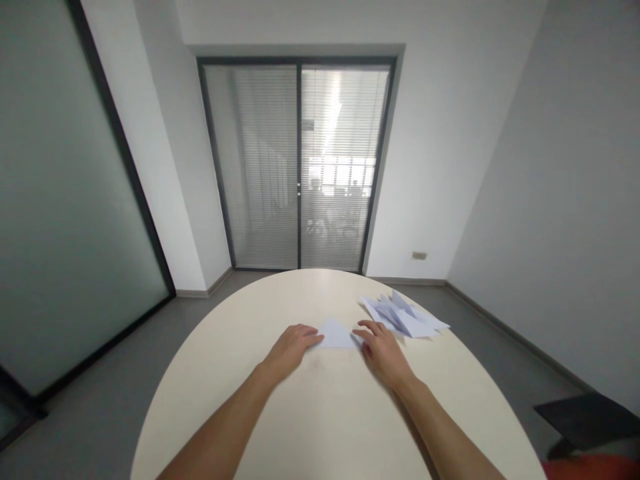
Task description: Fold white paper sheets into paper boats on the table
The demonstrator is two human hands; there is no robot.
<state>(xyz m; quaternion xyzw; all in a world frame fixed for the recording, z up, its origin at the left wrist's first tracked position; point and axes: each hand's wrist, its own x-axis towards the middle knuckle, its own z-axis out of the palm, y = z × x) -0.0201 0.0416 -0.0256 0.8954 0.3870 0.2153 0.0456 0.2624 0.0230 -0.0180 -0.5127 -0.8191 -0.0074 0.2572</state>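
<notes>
On the smooth, cream-coloured round tabletop, near the middle and between both hands, one white paper triangle, matte and thin, with its peak pointing away and its straight edge toward the body. At its left corner, the left hand, with fingers close together and thumb along the near edge. At its right corner, the right hand, with bent, more loosely spread fingers against a shaded flap. Impossible to tell whether pinching the paper or only pressing it, for either hand. Just beside and beyond the right hand, a loose pile of folded white papers, full of sharp points and tilted planes, with one tip at the right rim. Beyond the triangle, a fair stretch of tabletop up to the curved far edge; leftward, a wider sweep to the rim; nearer, more smooth surface between the forearms. Past the table, slatted blinds behind dark-framed glass doors.
</notes>
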